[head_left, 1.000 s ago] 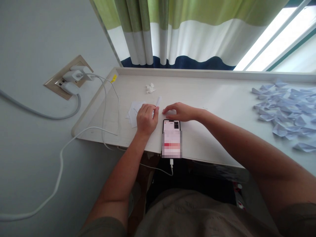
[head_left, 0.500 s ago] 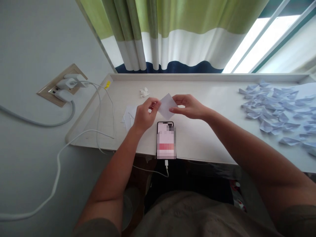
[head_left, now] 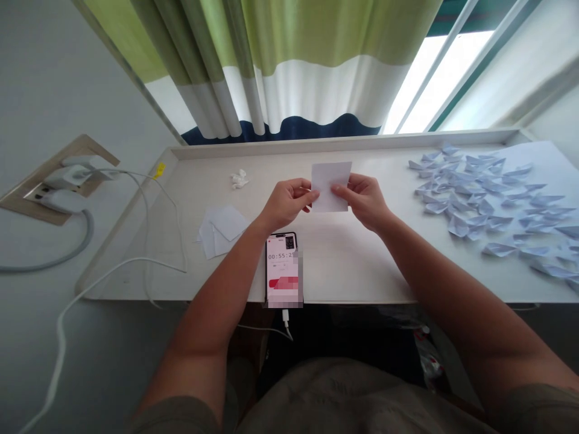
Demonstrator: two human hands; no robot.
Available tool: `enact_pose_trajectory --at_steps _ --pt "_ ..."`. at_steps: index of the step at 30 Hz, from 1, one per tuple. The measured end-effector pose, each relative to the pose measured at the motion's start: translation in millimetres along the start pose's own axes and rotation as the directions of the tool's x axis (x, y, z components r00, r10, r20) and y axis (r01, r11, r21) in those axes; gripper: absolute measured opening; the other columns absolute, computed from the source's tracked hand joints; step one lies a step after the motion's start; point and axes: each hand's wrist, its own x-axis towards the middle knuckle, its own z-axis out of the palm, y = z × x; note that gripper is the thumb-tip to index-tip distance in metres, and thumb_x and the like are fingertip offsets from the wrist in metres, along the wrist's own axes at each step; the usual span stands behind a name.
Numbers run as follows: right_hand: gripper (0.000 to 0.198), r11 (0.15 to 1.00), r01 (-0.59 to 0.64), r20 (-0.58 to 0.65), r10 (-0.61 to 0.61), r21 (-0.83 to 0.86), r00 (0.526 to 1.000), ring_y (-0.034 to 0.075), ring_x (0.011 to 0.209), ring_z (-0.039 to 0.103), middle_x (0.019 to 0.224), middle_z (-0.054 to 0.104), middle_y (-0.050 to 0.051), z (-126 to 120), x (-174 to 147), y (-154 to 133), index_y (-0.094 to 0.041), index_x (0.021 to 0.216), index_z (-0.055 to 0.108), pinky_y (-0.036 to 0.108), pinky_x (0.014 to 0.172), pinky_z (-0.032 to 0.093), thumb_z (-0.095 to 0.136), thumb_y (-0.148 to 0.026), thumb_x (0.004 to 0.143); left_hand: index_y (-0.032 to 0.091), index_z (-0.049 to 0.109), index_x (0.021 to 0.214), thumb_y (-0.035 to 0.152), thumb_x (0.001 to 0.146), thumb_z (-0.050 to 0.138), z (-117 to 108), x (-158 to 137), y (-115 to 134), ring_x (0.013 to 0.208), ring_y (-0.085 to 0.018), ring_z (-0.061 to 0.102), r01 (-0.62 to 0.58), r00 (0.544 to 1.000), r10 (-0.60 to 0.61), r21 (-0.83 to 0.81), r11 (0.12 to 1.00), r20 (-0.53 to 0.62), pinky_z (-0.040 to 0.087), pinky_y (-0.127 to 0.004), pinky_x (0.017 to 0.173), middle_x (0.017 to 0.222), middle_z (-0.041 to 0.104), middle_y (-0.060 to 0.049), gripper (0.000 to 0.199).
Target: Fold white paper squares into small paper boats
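A square sheet of white paper (head_left: 329, 175) is held up over the table between my two hands, its edges nearly level. My left hand (head_left: 289, 202) pinches its left edge, with the thumb in front. On the right side, my right hand (head_left: 364, 196) grips the sheet, thumb on its face and fingers behind. Several loose white paper sheets (head_left: 224, 229) lie in a small overlapping pile to the left. Below my hands a phone (head_left: 281, 265) with a timer on its screen rests at the table's front edge.
Many folded paper boats (head_left: 470, 187) cover the right end of the white table (head_left: 362, 265). A crumpled white tissue (head_left: 239, 179) lies at the back left. Charging cables (head_left: 145, 260) run from the wall socket (head_left: 58, 181) across the left end. Behind hangs a curtain (head_left: 316, 72).
The paper has turned from a diamond to a square stance, and both hands have shifted their hold on it. My view has swung a little to the right.
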Motion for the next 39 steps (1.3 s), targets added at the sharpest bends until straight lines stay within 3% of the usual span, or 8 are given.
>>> enact_pose_trajectory --at_steps 7,11,17,21,27,30,36,39 --pt "0.036 0.980 -0.064 0.045 0.056 0.187 0.997 0.018 0.061 0.072 0.081 0.078 0.001 -19.4 -9.0 13.2 -0.022 0.100 0.077 0.031 0.053 0.063 0.094 -0.049 0.081 0.017 0.079 0.099 0.051 0.081 0.094 2.3 1.4 -4.1 0.069 -0.016 0.075 0.072 0.997 -0.070 -0.120 0.990 0.026 0.060 -0.028 0.065 0.081 0.081 -0.003 0.042" --pt "0.024 0.965 -0.082 0.101 0.058 0.251 0.993 0.017 0.059 0.074 0.076 0.076 0.000 -19.5 -13.0 8.6 -0.022 0.101 0.079 0.031 0.056 0.065 0.087 -0.042 0.089 0.020 0.082 0.106 0.044 0.088 0.089 -2.8 -1.6 -2.2 0.075 -0.017 0.078 0.056 0.997 -0.047 -0.146 0.988 0.063 0.061 -0.027 0.066 0.083 0.082 -0.003 0.031" --pt "0.031 0.949 -0.153 0.199 0.100 0.275 0.975 0.019 0.066 0.076 0.078 0.077 0.006 -14.9 -15.6 -0.6 -0.016 0.090 0.083 0.033 0.058 0.065 0.082 -0.047 0.090 0.021 0.086 0.094 0.043 0.090 0.079 1.1 -11.7 -0.8 0.078 -0.015 0.073 -0.010 0.999 0.000 -0.194 0.981 -0.052 0.062 -0.027 0.068 0.088 0.080 -0.004 0.023" --pt "0.028 0.975 -0.100 0.109 0.079 0.200 0.991 0.014 0.062 0.070 0.074 0.075 0.002 -13.6 -14.1 4.8 -0.018 0.081 0.081 0.027 0.055 0.061 0.092 -0.043 0.084 0.019 0.084 0.093 0.042 0.085 0.085 8.1 -14.6 -0.8 0.072 -0.014 0.070 -0.030 0.997 0.023 -0.091 0.995 -0.079 0.060 -0.026 0.065 0.079 0.077 -0.003 0.025" --pt "0.040 0.995 -0.059 0.158 0.045 0.080 0.986 0.016 0.072 0.071 0.082 0.079 0.003 -20.5 -10.0 6.6 -0.019 0.108 0.085 0.029 0.062 0.060 0.096 -0.044 0.079 0.017 0.081 0.109 0.036 0.084 0.088 9.5 -14.9 -6.3 0.064 -0.013 0.068 -0.064 0.997 0.064 -0.001 0.998 -0.037 0.059 -0.026 0.063 0.068 0.073 0.001 0.033" --pt "0.039 0.997 -0.074 0.203 0.075 -0.012 0.976 0.017 0.079 0.072 0.091 0.082 0.007 -24.0 -7.9 2.6 -0.016 0.103 0.086 0.029 0.067 0.057 0.095 -0.045 0.079 0.016 0.081 0.108 0.040 0.086 0.086 9.9 -16.5 -6.3 0.066 -0.014 0.069 -0.069 0.997 0.070 0.068 0.995 -0.013 0.060 -0.028 0.067 0.074 0.077 -0.002 0.033" --pt "0.036 0.963 -0.078 0.205 0.134 -0.257 0.970 0.016 0.067 0.064 0.076 0.078 0.007 -31.4 -9.7 -3.5 -0.014 0.090 0.085 0.028 0.058 0.044 0.087 -0.049 0.083 0.015 0.080 0.105 0.053 0.085 0.086 15.8 -17.7 -5.6 0.069 -0.017 0.071 -0.009 1.000 0.009 0.134 0.991 0.001 0.060 -0.032 0.069 0.078 0.080 -0.005 0.043" --pt "0.040 0.958 -0.063 0.176 0.115 -0.278 0.978 0.016 0.065 0.060 0.074 0.076 0.006 -33.2 -15.5 0.7 -0.014 0.087 0.084 0.028 0.057 0.041 0.085 -0.054 0.083 0.016 0.079 0.096 0.059 0.081 0.088 19.3 -17.6 -4.3 0.071 -0.018 0.072 0.023 1.000 -0.025 0.167 0.986 0.008 0.061 -0.032 0.068 0.080 0.080 -0.006 0.047"
